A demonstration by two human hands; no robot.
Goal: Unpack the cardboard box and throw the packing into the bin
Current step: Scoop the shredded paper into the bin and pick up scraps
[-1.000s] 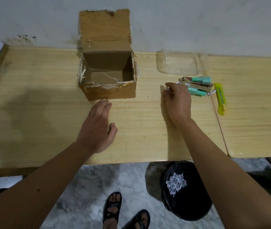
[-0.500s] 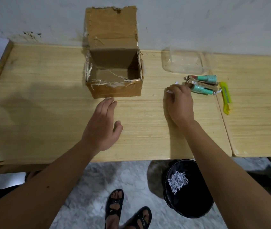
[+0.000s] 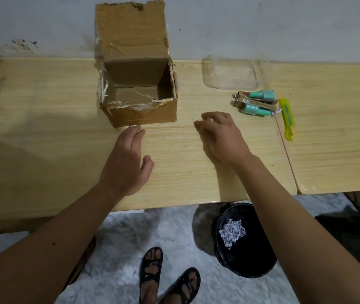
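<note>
- Brown cardboard box (image 3: 138, 102) stands open on the pale wooden table (image 3: 43, 128) against the wall, flap upright, only torn tape strips showing inside.
- Left hand (image 3: 128, 163) lies flat just before the box, fingers straight, holding nothing.
- Right hand (image 3: 223, 137) hovers beside the box, fingers loosely curled, empty.
- Black round bin (image 3: 244, 242) on the floor holds white shredded paper (image 3: 231, 231).
- Teal-tipped packaged items (image 3: 255, 103) lie near a yellow utility knife (image 3: 287, 118).

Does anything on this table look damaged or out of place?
The box is ragged: its rim is torn, with strips of tape hanging off the edges. It looks empty inside. Shredded paper already lies in the bin below. Nothing is spilled.
</note>
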